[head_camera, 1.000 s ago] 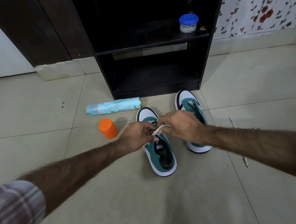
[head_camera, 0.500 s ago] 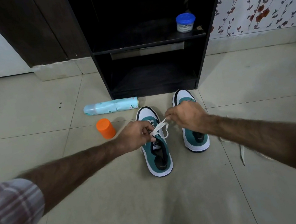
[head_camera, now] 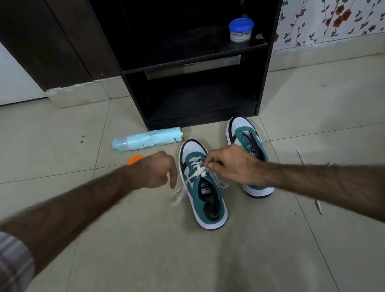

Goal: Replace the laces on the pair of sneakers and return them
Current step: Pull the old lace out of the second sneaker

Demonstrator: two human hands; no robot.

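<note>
Though the grip of the left hand [head_camera: 155, 173] was unclear, the lace [head_camera: 196, 171], trailing left beneath it, was pinched by the right hand [head_camera: 233, 167].

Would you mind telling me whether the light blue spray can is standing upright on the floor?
No, the spray can lies on its side on the floor, in front of the dark cabinet.

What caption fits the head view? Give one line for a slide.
Right hand pinches the white lace on the near teal sneaker, left hand beside its loose end, second sneaker alongside.
</note>
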